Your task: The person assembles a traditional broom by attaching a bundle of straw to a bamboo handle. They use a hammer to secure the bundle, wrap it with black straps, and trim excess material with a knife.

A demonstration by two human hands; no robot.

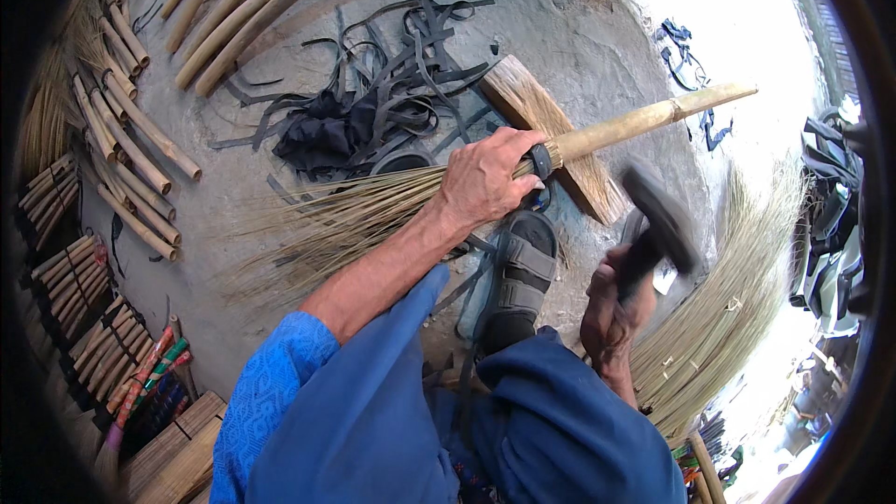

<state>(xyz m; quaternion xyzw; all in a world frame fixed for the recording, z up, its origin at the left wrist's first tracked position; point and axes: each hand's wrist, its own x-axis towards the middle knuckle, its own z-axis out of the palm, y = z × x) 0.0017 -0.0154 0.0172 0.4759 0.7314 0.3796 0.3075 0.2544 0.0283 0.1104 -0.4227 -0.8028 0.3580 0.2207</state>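
My left hand (485,177) grips a broom (597,138) where its dry straw bristles (327,219) meet the bamboo handle, by a black binding band. The broom lies across a wooden block (532,107) on the concrete floor. My right hand (611,313) is raised at the right, holding a dark hammer (658,219), blurred by motion, a little below and right of the broom's handle. My sandalled foot (518,285) rests under the left hand.
A heap of black rubber strips (383,103) lies behind the broom. Long bamboo poles (243,9) and short cut bamboo pieces (131,149) line the upper left. Bundled sticks (103,336) sit lower left. Loose straw (719,317) spreads at the right.
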